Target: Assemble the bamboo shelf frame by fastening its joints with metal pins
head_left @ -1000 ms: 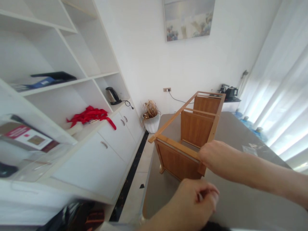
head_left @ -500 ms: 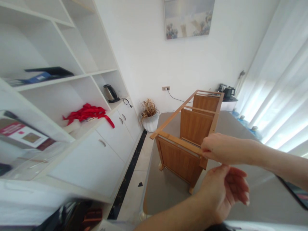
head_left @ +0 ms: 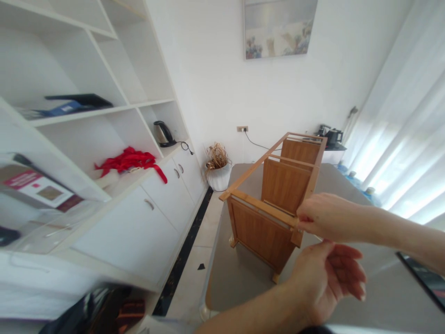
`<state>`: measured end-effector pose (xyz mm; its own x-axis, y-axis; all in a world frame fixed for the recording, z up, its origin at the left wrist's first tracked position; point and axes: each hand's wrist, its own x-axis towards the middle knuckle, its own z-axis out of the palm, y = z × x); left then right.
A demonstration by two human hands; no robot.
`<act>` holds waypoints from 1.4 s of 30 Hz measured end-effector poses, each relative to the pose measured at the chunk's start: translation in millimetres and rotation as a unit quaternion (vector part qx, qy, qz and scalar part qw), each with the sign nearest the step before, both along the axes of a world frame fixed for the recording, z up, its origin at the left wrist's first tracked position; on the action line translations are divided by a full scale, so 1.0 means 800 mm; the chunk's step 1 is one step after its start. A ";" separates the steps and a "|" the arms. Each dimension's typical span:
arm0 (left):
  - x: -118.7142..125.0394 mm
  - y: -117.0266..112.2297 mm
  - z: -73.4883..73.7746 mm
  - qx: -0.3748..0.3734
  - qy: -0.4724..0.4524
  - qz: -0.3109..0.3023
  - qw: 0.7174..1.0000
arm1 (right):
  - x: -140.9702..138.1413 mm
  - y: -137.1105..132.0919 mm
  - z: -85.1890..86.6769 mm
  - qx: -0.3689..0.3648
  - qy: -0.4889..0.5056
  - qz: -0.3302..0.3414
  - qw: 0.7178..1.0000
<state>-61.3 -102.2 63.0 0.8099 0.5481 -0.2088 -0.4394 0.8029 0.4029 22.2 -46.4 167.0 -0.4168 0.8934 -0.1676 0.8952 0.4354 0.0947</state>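
A wooden shelf rack (head_left: 264, 227) lies on its side on the grey table, its slatted panels standing upright between long rails. My right hand (head_left: 321, 215) is closed at the rack's near right corner, thumb and fingers pinched against the end of the rail. Whatever it pinches is hidden by the fingers. Just below, my left hand (head_left: 335, 278) is turned palm up with loosely curled fingers apart, its thumb close under the right hand. A thin pale sliver shows by that thumb tip, too small to name.
The grey table (head_left: 243, 287) has a rounded near-left corner. White cabinets (head_left: 139, 222) run along the left, holding red ribbon (head_left: 130, 160) and a kettle (head_left: 163, 133). A pot of dried plants (head_left: 219, 176) stands by the wall. Water bottles (head_left: 371, 195) line the curtain side.
The view has shifted slightly, so the rack and both hands appear a little further right. Both hands keep nearly the same pose at the rack's corner.
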 end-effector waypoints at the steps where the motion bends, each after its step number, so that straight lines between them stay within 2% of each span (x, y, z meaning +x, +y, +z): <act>1: 0.000 -0.001 -0.003 0.007 0.005 0.001 1.000 | 0.001 0.000 -0.001 -0.002 0.001 0.001 1.000; 7: -0.007 -0.008 -0.015 0.068 0.054 0.036 0.996 | 0.012 0.001 -0.010 -0.025 0.032 -0.022 0.999; 13: -0.011 -0.008 -0.001 0.043 0.035 0.032 0.998 | -0.002 0.004 -0.007 -0.022 0.028 -0.037 0.999; 19: -0.015 -0.004 0.003 0.040 0.049 0.007 0.998 | 0.003 0.014 -0.004 -0.093 0.081 -0.039 0.992; 22: -0.018 -0.003 0.000 0.096 0.090 0.006 0.991 | 0.012 0.015 -0.011 -0.161 0.140 -0.074 0.974; 24: -0.021 -0.004 -0.001 0.161 0.154 0.027 0.975 | 0.018 0.013 -0.017 -0.200 0.186 -0.096 0.957; 26: -0.024 -0.005 0.000 0.244 0.234 0.052 0.940 | 0.023 0.010 -0.023 -0.209 0.219 -0.107 0.947; 28: -0.031 -0.005 0.004 0.356 0.321 0.081 0.874 | 0.025 0.008 -0.028 -0.200 0.233 -0.115 0.945; 29: -0.035 -0.005 0.006 0.421 0.363 0.100 0.825 | 0.026 0.007 -0.029 -0.196 0.238 -0.117 0.944; 31: -0.046 -0.005 0.014 0.533 0.436 0.148 0.710 | 0.027 0.006 -0.031 -0.195 0.249 -0.117 0.941; 33: -0.057 -0.004 0.022 0.589 0.489 0.196 0.613 | 0.028 0.007 -0.031 -0.201 0.265 -0.115 0.936; 34: -0.061 -0.003 0.025 0.596 0.512 0.217 0.580 | 0.029 0.007 -0.030 -0.207 0.272 -0.114 0.933; 37: -0.063 0.002 0.031 0.586 0.563 0.259 0.522 | 0.031 0.007 -0.030 -0.236 0.297 -0.117 0.918; 42: -0.039 0.010 0.029 0.584 0.580 0.257 0.507 | 0.036 0.006 -0.037 -0.280 0.356 -0.122 0.883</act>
